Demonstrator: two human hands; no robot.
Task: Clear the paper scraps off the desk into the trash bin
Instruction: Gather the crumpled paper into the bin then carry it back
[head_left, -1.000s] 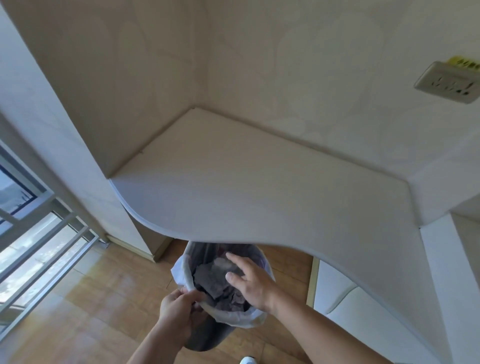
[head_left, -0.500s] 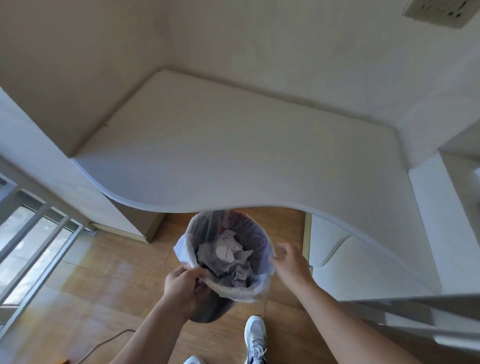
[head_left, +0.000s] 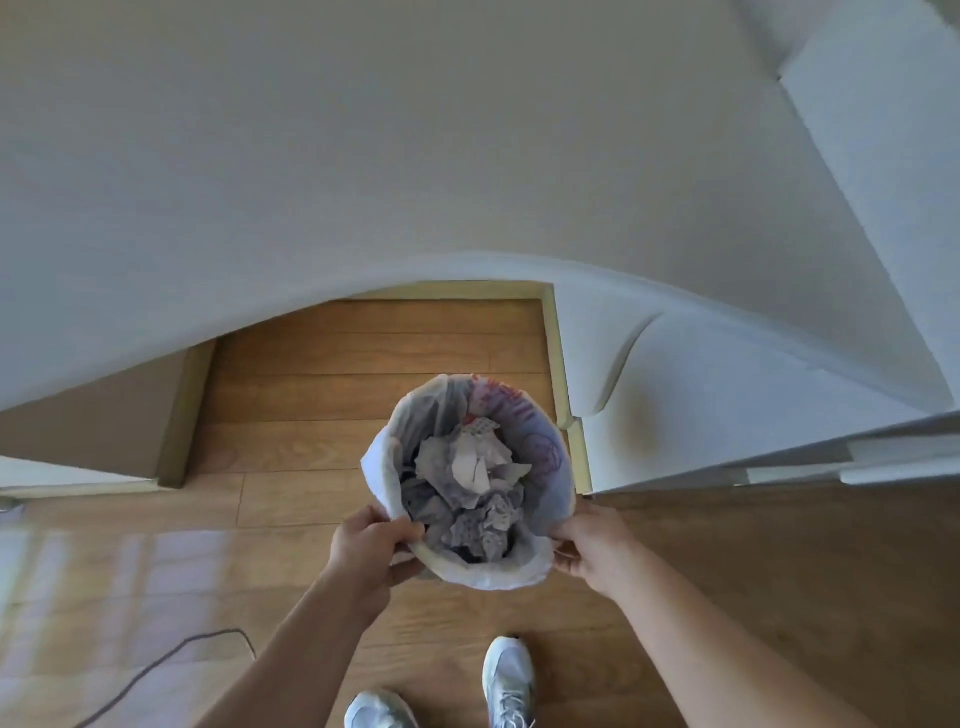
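A round trash bin (head_left: 545, 447) lined with a white plastic bag stands over the wooden floor, in front of the desk's knee space. Crumpled paper scraps (head_left: 470, 467) fill its inside. My left hand (head_left: 371, 545) grips the bin's near left rim. My right hand (head_left: 589, 540) grips the near right rim. The white desk top (head_left: 363, 156) spreads across the upper view, and no scraps show on it.
White drawer fronts (head_left: 701, 405) stand to the right of the knee space. A dark cable (head_left: 171, 665) lies on the wooden floor at the lower left. My two grey shoes (head_left: 506, 680) are below the bin.
My right hand came out of the bin and took hold of its right rim. The view tilted down, and the bin now sits further out from under the desk.
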